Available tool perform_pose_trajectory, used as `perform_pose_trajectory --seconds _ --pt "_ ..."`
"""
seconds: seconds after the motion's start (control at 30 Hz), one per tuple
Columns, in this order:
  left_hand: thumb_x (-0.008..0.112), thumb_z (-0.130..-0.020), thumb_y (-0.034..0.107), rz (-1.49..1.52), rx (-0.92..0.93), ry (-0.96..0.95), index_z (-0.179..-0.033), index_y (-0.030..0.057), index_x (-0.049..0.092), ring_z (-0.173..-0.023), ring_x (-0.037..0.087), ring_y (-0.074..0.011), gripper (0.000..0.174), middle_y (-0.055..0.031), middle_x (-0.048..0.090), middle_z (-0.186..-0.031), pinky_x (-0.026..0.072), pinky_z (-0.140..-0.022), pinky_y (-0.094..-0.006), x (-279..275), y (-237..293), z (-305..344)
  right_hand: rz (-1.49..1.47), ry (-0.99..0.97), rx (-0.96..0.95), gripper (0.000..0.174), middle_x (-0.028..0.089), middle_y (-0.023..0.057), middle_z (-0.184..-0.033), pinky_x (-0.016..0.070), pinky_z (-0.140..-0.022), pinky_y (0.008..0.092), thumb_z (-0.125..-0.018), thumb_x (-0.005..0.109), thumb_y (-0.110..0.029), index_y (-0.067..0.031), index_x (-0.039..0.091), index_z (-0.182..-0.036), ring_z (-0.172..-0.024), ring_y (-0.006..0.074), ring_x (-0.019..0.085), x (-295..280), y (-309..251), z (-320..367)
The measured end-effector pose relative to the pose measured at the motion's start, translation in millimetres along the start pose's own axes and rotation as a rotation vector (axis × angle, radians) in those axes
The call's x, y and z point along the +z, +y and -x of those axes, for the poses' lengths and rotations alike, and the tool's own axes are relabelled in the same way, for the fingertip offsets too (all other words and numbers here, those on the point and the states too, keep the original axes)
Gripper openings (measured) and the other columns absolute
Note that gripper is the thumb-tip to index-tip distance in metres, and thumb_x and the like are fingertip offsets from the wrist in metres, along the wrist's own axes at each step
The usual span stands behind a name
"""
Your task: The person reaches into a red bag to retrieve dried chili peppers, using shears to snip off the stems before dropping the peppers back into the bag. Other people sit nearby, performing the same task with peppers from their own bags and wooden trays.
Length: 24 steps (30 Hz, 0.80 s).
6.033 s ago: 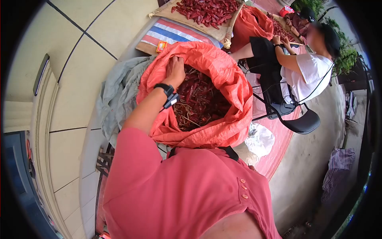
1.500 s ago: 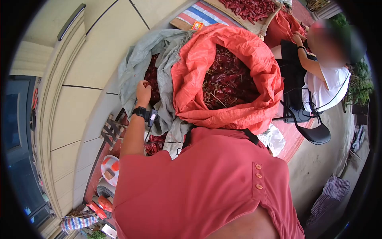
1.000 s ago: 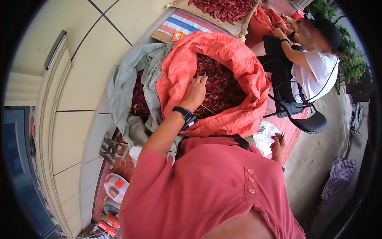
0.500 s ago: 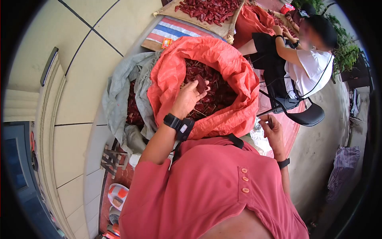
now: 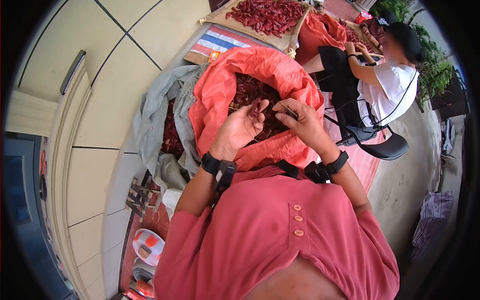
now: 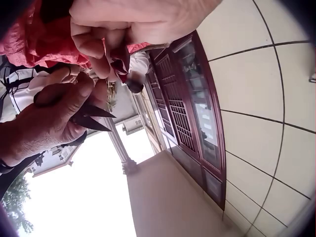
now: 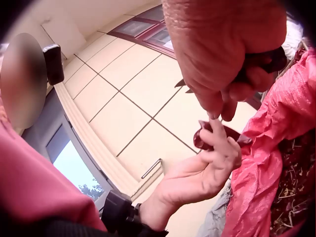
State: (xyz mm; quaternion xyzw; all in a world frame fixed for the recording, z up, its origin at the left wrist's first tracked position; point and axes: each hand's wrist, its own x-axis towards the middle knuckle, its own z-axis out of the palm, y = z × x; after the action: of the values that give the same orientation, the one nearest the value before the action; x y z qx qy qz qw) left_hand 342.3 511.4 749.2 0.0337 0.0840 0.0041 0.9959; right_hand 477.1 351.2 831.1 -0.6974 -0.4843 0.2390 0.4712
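Observation:
Over the mouth of the red sack, my left hand pinches a dark red dried chili pepper. My right hand faces it from the other side, gripping small dark snips with two pointed blades that stand slightly apart. In the left wrist view the chili lies between the left fingers, near the blades. Seen from the right wrist, the right fingertips come right up to the left fingers and the chili. Inside the sack lie dried chilies with pale stems.
A grey sack with more chilies leans against the red one's left. Behind lie a striped cloth and a tray heaped with chilies. A seated person works at the right, beside a black chair. A tiled wall stands left.
My left hand has gone from the grey sack to the red one and brought up a chili. The right hand with the snips has risen from the side to meet it.

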Motion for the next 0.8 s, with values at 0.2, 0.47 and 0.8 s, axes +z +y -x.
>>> perform_pose_trajectory --seconds 0.2,0.47,0.8 --pt "0.044 -0.1 0.016 -0.16 0.437 0.225 -0.112 0.0055 0.059 -0.1 0.063 -0.0205 0.021 -0.0107 0.064 -0.115 0.0522 -0.076 -0.0286 6 34 72 -0.309 0.068 0.369 0.012 0.061 -0.002 -0.079 0.0394 -0.054 0.0187 -0.092 0.059 -0.008 -0.0037 0.063 -0.103 -0.064 0.003 0.051 -26 26 45" --pt "0.048 -0.098 0.015 0.177 0.275 0.046 -0.11 0.0007 0.059 -0.093 0.059 -0.0221 0.022 -0.0092 0.065 -0.112 0.0486 -0.07 -0.0297 22 21 79 -0.261 0.001 0.319 0.012 0.06 -0.0047 -0.082 0.0361 -0.054 0.0165 -0.088 0.065 -0.005 -0.0044 0.063 -0.099 -0.063 0.0002 0.046 -16 0 47" --pt "0.043 -0.101 0.016 0.135 0.202 0.236 -0.109 0.003 0.057 -0.082 0.058 -0.0138 0.021 -0.0064 0.061 -0.101 0.0493 -0.066 -0.026 74 -23 41 -0.043 0.079 -0.317 0.029 0.059 0.0073 -0.09 0.0501 -0.072 0.0294 -0.077 0.072 -0.004 -0.0082 0.064 -0.105 -0.081 0.0188 0.062 31 -55 -3"
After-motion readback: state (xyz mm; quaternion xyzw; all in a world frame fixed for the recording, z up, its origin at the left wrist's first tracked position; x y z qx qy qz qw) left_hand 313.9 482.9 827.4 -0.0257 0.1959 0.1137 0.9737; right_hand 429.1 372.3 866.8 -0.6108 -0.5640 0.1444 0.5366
